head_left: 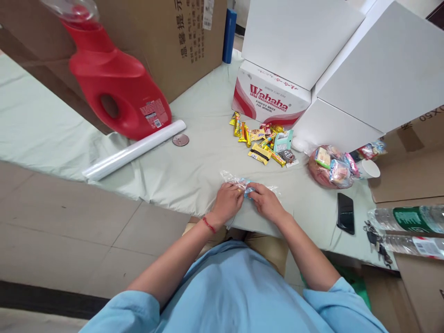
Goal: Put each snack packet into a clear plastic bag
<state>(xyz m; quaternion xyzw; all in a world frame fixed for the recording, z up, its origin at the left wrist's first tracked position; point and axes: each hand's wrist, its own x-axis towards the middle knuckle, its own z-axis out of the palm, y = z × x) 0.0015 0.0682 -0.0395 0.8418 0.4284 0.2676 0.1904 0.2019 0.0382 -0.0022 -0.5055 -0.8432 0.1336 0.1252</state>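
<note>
Close to the table's near edge, a small blue packet [249, 189] lies in crinkled clear plastic film [229, 176]. My left hand [229, 201], with a red string at the wrist, has its fingers closed and pressed on the film at the left. My right hand [265, 200] pinches the blue packet and film from the right. Fingers hide much of the packet, so its kind does not show. Beyond my hands is a loose pile of small wrapped snacks [257, 135], mostly in yellow wrappers.
A roll of clear film [135, 150], a round disc [181, 139] and a red detergent jug [120, 83] stand left. A Wahaha box [270, 95] is behind the snacks. At right are a snack-filled bowl [316, 172], paper cup [369, 169], phone [346, 213], keys [373, 237] and bottles [412, 218].
</note>
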